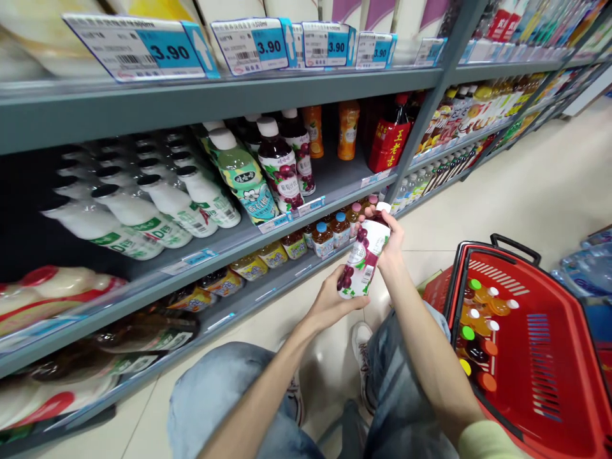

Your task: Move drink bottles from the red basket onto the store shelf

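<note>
A grape juice bottle (363, 258) with a white cap and a label of purple grapes is held tilted in front of me, between both hands. My left hand (335, 296) grips it around the base. Up near the cap, my right hand (393, 234) closes around the bottle's neck and shoulder. Two similar grape juice bottles (282, 169) stand on the middle shelf to the left, beside a green bottle (246, 178) with a white cap. Orange bottles (348, 131) are farther back on that shelf.
A red shopping basket (564, 319) at my right holds several small drink bottles (478, 319). Grey shelving (229, 95) runs along my left, with white bottles (138, 210) in rows. Pale tiled floor (516, 191) stretches away ahead. Wrapped water packs (586, 268) are at the far right.
</note>
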`<control>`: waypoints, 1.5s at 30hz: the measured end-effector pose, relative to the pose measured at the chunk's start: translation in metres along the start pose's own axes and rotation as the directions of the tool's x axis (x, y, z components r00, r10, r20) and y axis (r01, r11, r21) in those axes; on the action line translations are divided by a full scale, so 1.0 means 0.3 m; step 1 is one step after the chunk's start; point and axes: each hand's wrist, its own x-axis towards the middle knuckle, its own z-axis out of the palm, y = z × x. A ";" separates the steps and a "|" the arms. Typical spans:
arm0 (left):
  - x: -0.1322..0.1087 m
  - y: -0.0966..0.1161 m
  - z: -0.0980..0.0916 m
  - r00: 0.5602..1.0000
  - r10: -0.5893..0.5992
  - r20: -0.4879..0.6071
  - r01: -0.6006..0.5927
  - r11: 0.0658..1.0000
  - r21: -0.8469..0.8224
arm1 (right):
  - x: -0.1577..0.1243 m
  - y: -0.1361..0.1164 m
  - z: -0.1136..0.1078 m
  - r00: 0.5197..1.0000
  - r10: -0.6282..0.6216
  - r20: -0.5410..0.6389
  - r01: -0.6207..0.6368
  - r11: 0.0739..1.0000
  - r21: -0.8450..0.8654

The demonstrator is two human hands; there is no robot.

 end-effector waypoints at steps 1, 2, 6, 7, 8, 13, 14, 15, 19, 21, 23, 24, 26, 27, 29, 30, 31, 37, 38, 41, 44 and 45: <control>-0.004 -0.009 0.009 0.997 -0.043 0.067 0.052 0.989 -0.140 | -0.002 -0.002 -0.003 1.000 0.001 0.013 -0.001 1.000 0.007; -0.010 -0.020 0.021 0.986 -0.078 0.147 0.118 0.950 -0.290 | -0.003 -0.003 -0.006 1.000 0.004 0.021 -0.004 1.000 0.008; -0.033 -0.081 0.074 0.913 -0.039 0.407 0.347 0.599 -0.721 | -0.009 -0.003 -0.018 0.999 0.018 0.051 -0.017 1.000 -0.016; -0.034 -0.098 0.082 0.902 -0.018 0.431 0.373 0.534 -0.759 | -0.010 -0.004 -0.021 0.998 0.022 0.059 -0.020 0.999 -0.028; -0.033 -0.114 0.087 0.895 -0.006 0.446 0.390 0.495 -0.776 | -0.009 -0.005 -0.025 0.998 0.023 0.064 -0.021 0.999 -0.040; -0.003 -0.153 0.079 0.883 -0.010 0.470 0.415 0.487 -0.769 | 0.001 -0.016 -0.036 0.996 0.020 0.087 -0.018 0.999 -0.028; 0.002 -0.151 0.078 0.885 -0.019 0.466 0.411 0.503 -0.760 | 0.003 -0.019 -0.037 0.995 0.023 0.093 -0.021 1.000 -0.018; 0.004 -0.145 0.080 0.888 -0.031 0.459 0.405 0.525 -0.748 | 0.005 -0.021 -0.036 0.995 0.025 0.093 -0.024 1.000 -0.013; 0.001 -0.092 0.096 0.903 -0.107 0.415 0.365 0.698 -0.616 | 0.003 -0.037 -0.025 0.999 -0.017 0.050 0.018 0.999 -0.030; 0.002 -0.054 0.099 0.925 -0.161 0.344 0.326 0.803 -0.499 | -0.002 -0.050 -0.020 0.999 -0.048 0.020 0.049 0.998 -0.047; 0.010 -0.019 0.091 0.963 -0.177 0.201 0.241 0.900 -0.363 | -0.010 -0.060 -0.018 0.997 -0.080 -0.020 0.078 0.994 -0.074; 0.016 -0.005 0.082 0.980 -0.157 0.122 0.185 0.943 -0.278 | -0.013 -0.062 -0.018 0.994 -0.099 -0.044 0.094 0.991 -0.092; 0.028 0.011 0.058 0.997 -0.083 -0.005 0.082 0.993 -0.085 | -0.017 -0.058 -0.018 0.985 -0.144 -0.091 0.132 0.983 -0.128; 0.032 0.013 0.045 0.998 -0.054 -0.041 0.055 0.998 0.004 | -0.017 -0.053 -0.018 0.981 -0.161 -0.111 0.145 0.979 -0.147; 0.036 0.008 0.021 0.995 -0.027 -0.093 0.039 0.991 0.128 | -0.015 -0.039 -0.014 0.977 -0.167 -0.135 0.140 0.972 -0.186; 0.035 0.004 0.011 0.993 -0.014 -0.113 0.033 0.986 0.163 | -0.015 -0.033 -0.012 0.978 -0.157 -0.141 0.125 0.969 -0.214; 0.033 -0.001 0.002 0.992 0.003 -0.126 0.021 0.982 0.189 | -0.015 -0.028 -0.009 0.981 -0.141 -0.136 0.103 0.961 -0.255; 0.017 0.013 -0.052 0.965 0.162 -0.208 -0.107 0.961 0.255 | -0.067 -0.018 -0.006 0.999 -0.004 0.031 0.022 0.787 -0.617; 0.015 0.021 -0.061 0.954 0.183 -0.238 -0.116 0.956 0.270 | -0.082 -0.010 -0.007 0.999 0.013 0.042 0.019 0.733 -0.680; 0.009 0.036 -0.085 0.912 0.244 -0.331 -0.120 0.928 0.352 | -0.120 0.031 -0.008 0.997 0.021 0.080 0.051 0.604 -0.796; 0.011 0.030 -0.105 0.865 0.336 -0.372 -0.131 0.868 0.479 | -0.132 0.076 -0.011 0.993 0.012 0.118 0.090 0.573 -0.814; 0.014 0.023 -0.111 0.857 0.359 -0.371 -0.130 0.845 0.519 | -0.131 0.086 -0.013 0.993 0.010 0.114 0.089 0.563 -0.822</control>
